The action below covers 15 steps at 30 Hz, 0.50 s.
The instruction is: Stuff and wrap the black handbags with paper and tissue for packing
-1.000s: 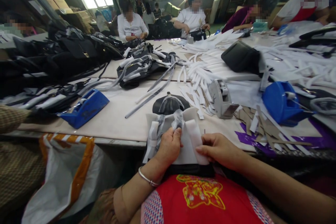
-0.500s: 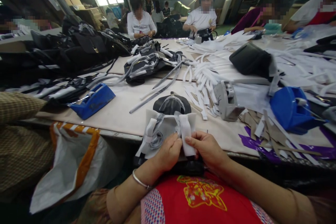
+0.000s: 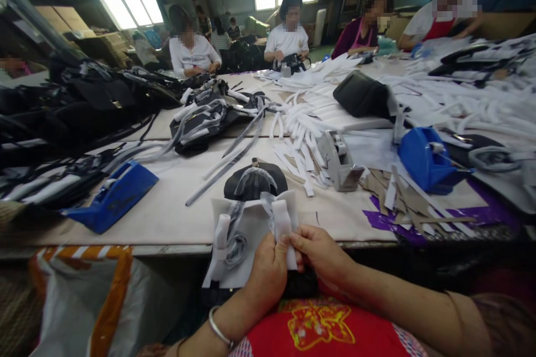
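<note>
A black bag (image 3: 255,177) lies at the table's front edge, with a pale sheet (image 3: 251,223) across it. On the sheet's right side is a white foam strip (image 3: 281,215), wrapped lengthwise around what looks like a strap. My left hand (image 3: 268,270) grips this strip from the left, fingers closed. From the right, my right hand (image 3: 320,248) pinches the same strip, its thumb close to my left thumb. A second foam wrap (image 3: 223,234) stands on the left of the sheet, beside a coiled plastic-covered strap (image 3: 237,251).
Blue tape dispensers (image 3: 115,195) (image 3: 429,159) and a grey tape dispenser (image 3: 338,160) stand on the table. Foam strips (image 3: 307,134), cardboard pieces (image 3: 379,187) and black bags (image 3: 205,117) lie beyond. An orange-rimmed white sack (image 3: 67,295) hangs below left. Several people sit across the table.
The view has swung right, so the scene sits further left. My hands have come closer together on the foam strip, thumbs now nearly meeting.
</note>
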Available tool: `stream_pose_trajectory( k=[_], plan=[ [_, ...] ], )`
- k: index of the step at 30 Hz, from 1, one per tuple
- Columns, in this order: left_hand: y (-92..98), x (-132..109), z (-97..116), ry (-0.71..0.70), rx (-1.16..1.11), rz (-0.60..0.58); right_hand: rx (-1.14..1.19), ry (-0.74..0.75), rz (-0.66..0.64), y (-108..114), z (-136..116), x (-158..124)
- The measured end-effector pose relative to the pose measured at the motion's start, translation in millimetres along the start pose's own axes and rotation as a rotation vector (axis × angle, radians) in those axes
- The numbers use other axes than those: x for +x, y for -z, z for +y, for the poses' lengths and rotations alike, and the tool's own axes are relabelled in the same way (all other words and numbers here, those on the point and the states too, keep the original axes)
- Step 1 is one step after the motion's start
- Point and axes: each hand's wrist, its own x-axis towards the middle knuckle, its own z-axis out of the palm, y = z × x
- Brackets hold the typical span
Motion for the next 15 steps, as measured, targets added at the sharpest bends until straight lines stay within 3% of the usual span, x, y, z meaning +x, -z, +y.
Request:
stream_pose_trajectory(
  k=[3, 6, 8, 11, 12, 15],
  plan=[
    [0.1, 2, 3, 0.045, -0.061, -0.034, 0.063, -0.064, -0.101, 11, 0, -3],
    [-1.2, 5, 5, 0.095, -0.103, -0.041, -0.134, -0.07, -0.141, 26, -8, 4],
    [-2.2, 6, 6, 0.139, -0.14, -0.067, -0.43, 0.08, -0.042, 41, -19, 20],
    [-3.3, 7, 6, 0.171, -0.164, -0.088, -0.968, 0.452, 0.255, 64, -45, 62],
    [-3.6, 8, 6, 0.169, -0.158, -0.082, -1.13, 0.517, 0.322, 71, -53, 78],
    [-3.8, 8, 5, 0.163, -0.145, -0.08, -1.288, 0.546, 0.383, 81, -71, 120]
  ],
)
